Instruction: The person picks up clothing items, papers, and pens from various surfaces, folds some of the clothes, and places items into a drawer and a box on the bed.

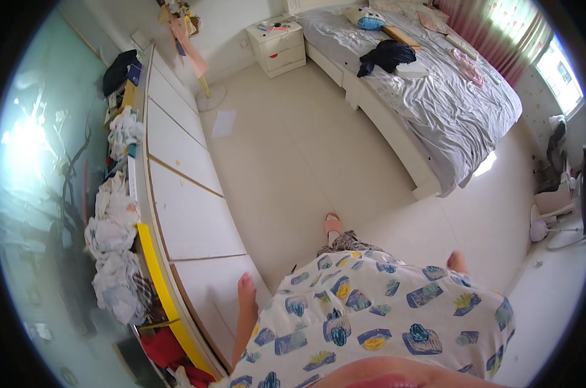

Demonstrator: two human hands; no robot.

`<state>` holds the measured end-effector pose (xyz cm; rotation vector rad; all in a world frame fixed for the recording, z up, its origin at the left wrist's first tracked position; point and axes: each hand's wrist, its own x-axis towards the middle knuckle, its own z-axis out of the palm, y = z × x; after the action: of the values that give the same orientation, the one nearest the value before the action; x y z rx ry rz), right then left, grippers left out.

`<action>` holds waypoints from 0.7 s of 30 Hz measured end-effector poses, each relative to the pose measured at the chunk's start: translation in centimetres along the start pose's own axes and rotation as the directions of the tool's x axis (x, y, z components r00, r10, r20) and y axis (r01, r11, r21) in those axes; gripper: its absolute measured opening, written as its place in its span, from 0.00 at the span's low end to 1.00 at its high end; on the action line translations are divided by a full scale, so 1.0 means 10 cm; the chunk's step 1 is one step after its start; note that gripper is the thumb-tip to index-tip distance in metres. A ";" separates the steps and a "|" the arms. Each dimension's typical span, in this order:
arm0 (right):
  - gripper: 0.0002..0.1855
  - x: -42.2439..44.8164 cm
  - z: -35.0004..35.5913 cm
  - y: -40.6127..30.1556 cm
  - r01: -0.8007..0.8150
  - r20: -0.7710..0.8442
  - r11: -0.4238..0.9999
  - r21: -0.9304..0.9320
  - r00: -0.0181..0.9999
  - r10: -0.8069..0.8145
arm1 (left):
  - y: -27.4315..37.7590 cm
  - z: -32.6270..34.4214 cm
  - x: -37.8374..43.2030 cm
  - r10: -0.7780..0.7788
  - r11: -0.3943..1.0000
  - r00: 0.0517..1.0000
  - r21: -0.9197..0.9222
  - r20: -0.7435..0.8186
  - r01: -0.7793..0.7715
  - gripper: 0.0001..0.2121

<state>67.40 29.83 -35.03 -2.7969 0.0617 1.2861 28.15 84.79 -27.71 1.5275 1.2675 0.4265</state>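
My left hand [246, 290] hangs beside my body, close to the white cabinet doors [198, 211], with nothing visible in it. On the other side, my right hand [456, 262] shows only partly past the edge of the patterned shirt [365, 310]; what its fingers do is hard to make out. Neither hand is seen touching any furniture. One foot in a pink slipper [333, 224] steps forward on the pale tiled floor [293, 145].
Clothes and bags [115, 233] crowd the cabinet top at left. Ahead stand a white nightstand [276, 51] and a bed [448, 102] with rumpled grey sheets and a dark garment [387, 57]. A paper sheet [224, 123] lies on the floor. A white desk [535, 291] borders the right.
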 end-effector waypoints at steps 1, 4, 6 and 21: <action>0.15 -0.02 0.11 0.04 0.029 0.089 0.998 -0.051 0.996 -0.024 | 0.76 0.36 0.10 -0.305 0.938 0.946 -0.135 0.109 0.318 0.14; 0.15 -0.11 0.25 -0.27 0.246 0.323 0.956 -0.161 0.928 -0.185 | 0.91 0.37 0.72 0.035 0.942 0.931 0.298 0.362 -0.152 0.17; 0.14 0.15 0.11 -0.58 0.388 0.366 0.891 -0.236 0.885 -0.288 | 1.21 0.68 1.12 0.099 0.843 0.862 0.419 0.497 -0.338 0.16; 0.15 1.17 -2.19 -4.53 0.591 -0.166 0.643 0.487 0.786 -0.596 | 1.91 0.45 2.14 -0.406 0.655 0.878 0.751 0.254 0.085 0.18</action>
<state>94.42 73.26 -27.94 -2.0654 -0.4234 0.9262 49.04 103.37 -20.05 1.9061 1.3480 -0.6559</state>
